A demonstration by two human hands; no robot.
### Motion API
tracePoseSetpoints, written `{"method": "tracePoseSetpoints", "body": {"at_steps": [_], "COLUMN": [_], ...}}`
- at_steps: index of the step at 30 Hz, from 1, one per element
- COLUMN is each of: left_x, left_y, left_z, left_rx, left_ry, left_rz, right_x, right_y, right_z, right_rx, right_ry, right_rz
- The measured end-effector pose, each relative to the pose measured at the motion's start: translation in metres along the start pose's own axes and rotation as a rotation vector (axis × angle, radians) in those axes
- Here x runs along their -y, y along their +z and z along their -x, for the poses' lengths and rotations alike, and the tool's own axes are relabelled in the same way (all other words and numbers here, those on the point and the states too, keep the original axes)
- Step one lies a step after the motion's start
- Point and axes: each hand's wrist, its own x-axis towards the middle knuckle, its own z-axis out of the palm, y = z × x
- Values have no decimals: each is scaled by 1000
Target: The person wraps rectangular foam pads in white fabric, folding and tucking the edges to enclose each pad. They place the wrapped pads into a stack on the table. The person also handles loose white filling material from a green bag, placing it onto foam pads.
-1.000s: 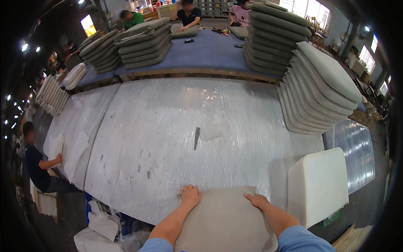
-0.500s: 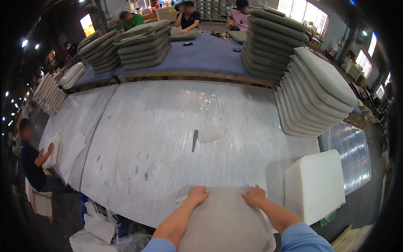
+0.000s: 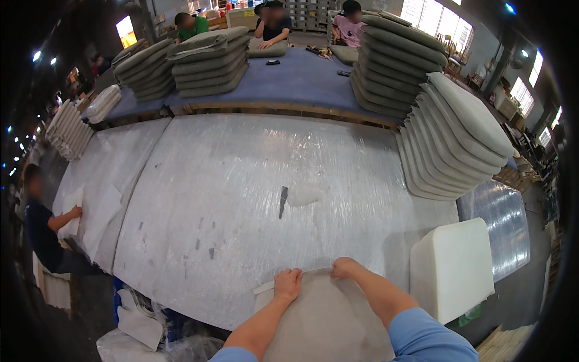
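A beige-grey fabric cushion cover (image 3: 329, 320) lies directly in front of me at the near edge of the table, its near end running out of the picture. My left hand (image 3: 289, 284) is closed on the far edge of the cover, near its left corner, where a paler strip of edge sticks out. A short way to the right, my right hand (image 3: 345, 268) pinches the same far edge, which lifts slightly between the two hands. Whatever lies inside the cover is hidden.
Plastic film covers the table (image 3: 199, 181), with a dark strip (image 3: 283, 202) on it. White foam pads (image 3: 455, 268) stand at the right, below a tall stack of grey cushions (image 3: 452, 139). Green-grey stacks (image 3: 211, 63) and several co-workers are beyond; another person (image 3: 45, 223) works at the left.
My right hand has moved left along the cover's far edge, closer to my left hand. My left hand has shifted slightly right. The edge between them is now raised.
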Motion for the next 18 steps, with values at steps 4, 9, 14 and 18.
{"method": "tracePoseSetpoints", "body": {"at_steps": [4,9,14,18], "left_x": [3,7,16,24], "left_y": [-1,3,18,31], "left_z": [-4,-24,-36,-42], "left_rx": [100,202,181,166], "left_ry": [-58,-106,-95,-111], "left_rz": [-145,-160,-117,-125], "right_x": [-28,-35,-27,-19], "right_y": [2,35,62,60], "right_z": [19,8,-15,-19], "right_rx": [-61,-427,-810,-825], "right_ry": [164,212,294,351], "right_rz": [-358,-804,-701,-849]}}
